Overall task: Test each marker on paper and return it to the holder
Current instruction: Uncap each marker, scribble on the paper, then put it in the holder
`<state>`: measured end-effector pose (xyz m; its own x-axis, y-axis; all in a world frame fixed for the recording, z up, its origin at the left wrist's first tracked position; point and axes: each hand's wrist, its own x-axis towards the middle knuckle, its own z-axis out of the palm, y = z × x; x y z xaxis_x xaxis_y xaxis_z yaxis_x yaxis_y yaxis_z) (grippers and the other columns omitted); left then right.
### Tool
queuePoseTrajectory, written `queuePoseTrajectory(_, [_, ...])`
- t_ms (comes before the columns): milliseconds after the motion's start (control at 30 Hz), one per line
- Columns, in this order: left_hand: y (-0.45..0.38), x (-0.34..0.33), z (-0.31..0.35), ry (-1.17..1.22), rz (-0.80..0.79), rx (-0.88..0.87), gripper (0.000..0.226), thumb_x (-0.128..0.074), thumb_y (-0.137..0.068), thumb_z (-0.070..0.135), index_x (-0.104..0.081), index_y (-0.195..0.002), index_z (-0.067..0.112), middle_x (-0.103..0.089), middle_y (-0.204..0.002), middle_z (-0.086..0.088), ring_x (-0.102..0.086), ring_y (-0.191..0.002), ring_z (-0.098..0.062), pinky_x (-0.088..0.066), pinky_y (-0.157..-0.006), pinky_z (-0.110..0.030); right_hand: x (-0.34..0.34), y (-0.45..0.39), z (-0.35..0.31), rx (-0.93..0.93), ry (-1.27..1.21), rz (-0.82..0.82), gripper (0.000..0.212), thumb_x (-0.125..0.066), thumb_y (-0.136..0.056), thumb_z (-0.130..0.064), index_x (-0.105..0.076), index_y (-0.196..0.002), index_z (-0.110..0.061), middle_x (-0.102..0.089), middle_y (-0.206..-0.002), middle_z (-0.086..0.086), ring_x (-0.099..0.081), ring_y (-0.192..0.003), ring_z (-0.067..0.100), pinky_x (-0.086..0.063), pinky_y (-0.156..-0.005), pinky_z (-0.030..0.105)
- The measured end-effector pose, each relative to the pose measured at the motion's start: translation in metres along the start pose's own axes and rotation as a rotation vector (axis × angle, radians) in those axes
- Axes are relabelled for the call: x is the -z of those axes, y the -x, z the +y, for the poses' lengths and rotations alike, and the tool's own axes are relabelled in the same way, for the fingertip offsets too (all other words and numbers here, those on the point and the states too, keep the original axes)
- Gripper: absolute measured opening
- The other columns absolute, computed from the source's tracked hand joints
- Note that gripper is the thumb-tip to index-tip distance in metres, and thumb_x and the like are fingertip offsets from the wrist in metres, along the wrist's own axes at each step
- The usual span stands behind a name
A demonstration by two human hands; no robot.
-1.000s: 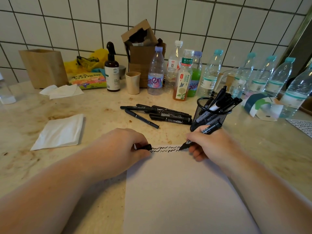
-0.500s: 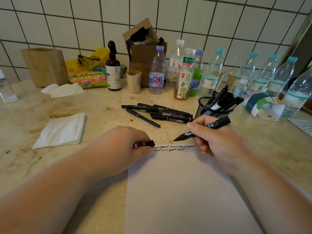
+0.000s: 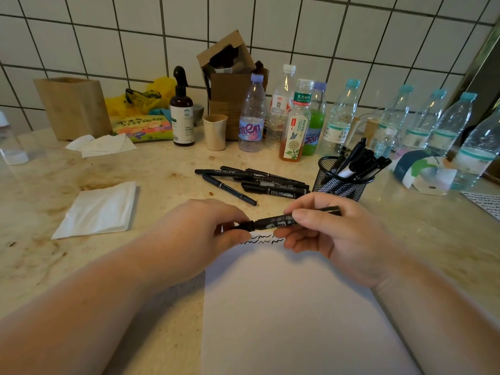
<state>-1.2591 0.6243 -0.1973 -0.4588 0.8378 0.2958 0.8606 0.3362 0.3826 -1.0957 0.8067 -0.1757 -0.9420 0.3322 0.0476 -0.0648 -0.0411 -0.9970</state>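
Note:
A black marker [image 3: 278, 221] lies level just above the top edge of the white paper [image 3: 292, 307]. My right hand [image 3: 335, 236] grips its barrel. My left hand [image 3: 200, 234] pinches the black cap [image 3: 245, 226], which sits on the marker's left end. Wavy black test lines [image 3: 263, 240] run along the paper's top edge, partly hidden by both hands. Several more black markers [image 3: 259, 182] lie loose on the counter behind my hands. To their right, the black mesh holder [image 3: 341, 182] stands with several markers upright in it.
Folded white tissues [image 3: 98, 209] lie on the left of the stained stone counter [image 3: 48, 174]. Along the tiled wall stand several plastic bottles [image 3: 341, 117], a brown spray bottle [image 3: 181, 115], a paper cup [image 3: 215, 132] and cardboard boxes [image 3: 230, 85]. Another scribbled sheet [image 3: 484, 203] sits at the right edge.
My right hand lifted the marker off the paper and swung it level. The tip has gone into the cap held by my left hand, above the finished wavy lines.

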Motion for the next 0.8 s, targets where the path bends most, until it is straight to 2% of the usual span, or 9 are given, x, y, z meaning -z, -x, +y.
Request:
queuePoseTrajectory(133, [-0.001, 0.001, 0.000, -0.016, -0.002, -0.001, 0.021, -0.060, -0.088, 0.052, -0.067, -0.106, 0.045, -0.058, -0.081, 0.028, -0.045, -0.092, 0.016, -0.034, -0.061, -0.013, 0.000, 0.000, 0.000, -0.025, 0.038, -0.026, 0.019, -0.080, -0.078, -0.021, -0.081, -0.096, -0.015, -0.078, -0.099, 0.025, -0.078, -0.080, 0.030, -0.061, -0.066, 0.028])
queuePoseTrajectory(233, [0.000, 0.002, -0.001, -0.004, -0.008, -0.005, 0.016, -0.058, -0.091, 0.049, -0.069, -0.100, 0.042, -0.060, -0.079, 0.022, -0.048, -0.090, 0.011, -0.034, -0.060, -0.014, 0.001, 0.000, 0.001, -0.033, 0.044, -0.030, 0.020, -0.074, -0.079, -0.016, -0.080, -0.098, -0.014, -0.078, -0.101, 0.025, -0.078, -0.080, 0.030, -0.061, -0.067, 0.028])
queuePoseTrajectory(333, [0.002, 0.003, -0.001, -0.020, -0.020, -0.027, 0.021, -0.052, -0.094, 0.048, -0.068, -0.094, 0.035, -0.060, -0.078, 0.017, -0.049, -0.089, 0.007, -0.034, -0.059, -0.014, 0.000, -0.001, 0.002, -0.064, -0.014, -0.060, 0.019, -0.072, -0.083, -0.016, -0.078, -0.100, -0.009, -0.076, -0.101, 0.030, -0.076, -0.079, 0.032, -0.061, -0.066, 0.031])
queuePoseTrajectory(467, [0.003, 0.006, 0.001, 0.034, -0.051, -0.021, 0.016, -0.054, -0.094, 0.046, -0.067, -0.093, 0.037, -0.061, -0.081, 0.018, -0.050, -0.087, 0.008, -0.034, -0.057, -0.013, 0.000, 0.001, 0.002, -0.078, -0.069, -0.111, 0.029, -0.077, -0.079, -0.019, -0.073, -0.103, -0.004, -0.074, -0.099, 0.034, -0.075, -0.077, 0.034, -0.061, -0.067, 0.034])
queuePoseTrajectory(567, [0.004, 0.009, 0.006, 0.123, -0.045, 0.001, 0.014, -0.056, -0.093, 0.046, -0.063, -0.080, 0.044, -0.061, -0.089, 0.031, -0.053, -0.084, 0.008, -0.038, -0.056, -0.011, -0.001, 0.003, 0.000, -0.045, -0.080, -0.131, 0.021, -0.077, -0.078, -0.019, -0.078, -0.097, -0.010, -0.074, -0.097, 0.032, -0.075, -0.077, 0.035, -0.060, -0.068, 0.034])
queuePoseTrajectory(667, [0.006, 0.011, 0.010, 0.226, -0.064, 0.054, 0.021, -0.059, -0.093, 0.041, -0.064, -0.073, 0.044, -0.064, -0.077, 0.028, -0.055, -0.069, 0.007, -0.039, -0.057, -0.006, -0.001, 0.003, -0.001, -0.019, -0.065, -0.150, 0.018, -0.076, -0.079, -0.019, -0.079, -0.096, -0.013, -0.075, -0.095, 0.031, -0.075, -0.078, 0.035, -0.060, -0.069, 0.034])
queuePoseTrajectory(800, [0.007, 0.014, 0.015, 0.241, -0.116, 0.090, 0.022, -0.057, -0.093, 0.042, -0.066, -0.074, 0.044, -0.065, -0.071, 0.023, -0.055, -0.062, 0.004, -0.038, -0.051, -0.012, 0.000, 0.003, -0.002, 0.011, -0.037, -0.165, 0.018, -0.077, -0.079, -0.020, -0.078, -0.096, -0.013, -0.075, -0.093, 0.029, -0.075, -0.077, 0.035, -0.060, -0.068, 0.034])
